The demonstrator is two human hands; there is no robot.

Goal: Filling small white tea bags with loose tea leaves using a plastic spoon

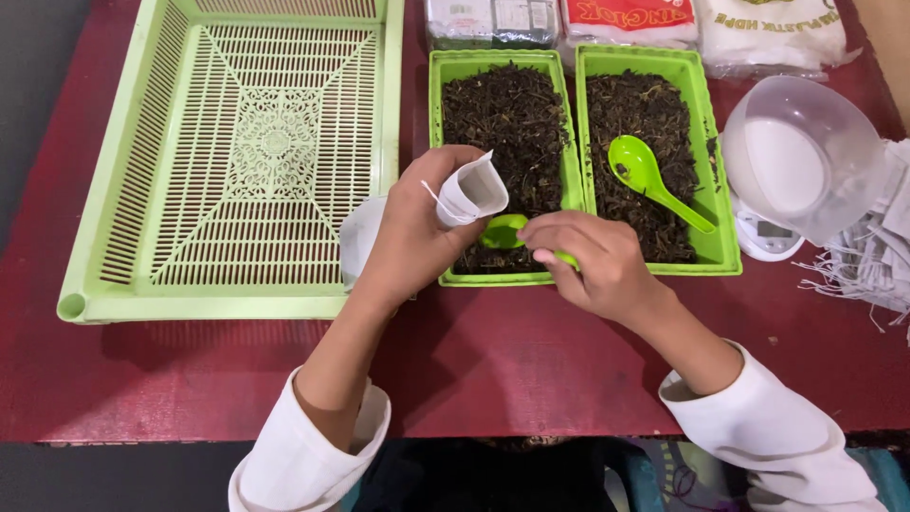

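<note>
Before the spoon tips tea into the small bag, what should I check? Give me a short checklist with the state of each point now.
1. Bag mouth open and facing up: ok, the left hand holds it open.
2. Spoon in the right hand: ok, fingers grip its handle.
3. Spoon close to the bag: ok, its bowl sits just below the bag mouth, over the left tray.
4. Tea on the spoon: cannot tell, the bowl looks mostly green.
5. Spill would land in the tray: ok, bag and spoon are above the tea.
6. Second spoon out of the way: ok, it lies in the right tray.
</note>
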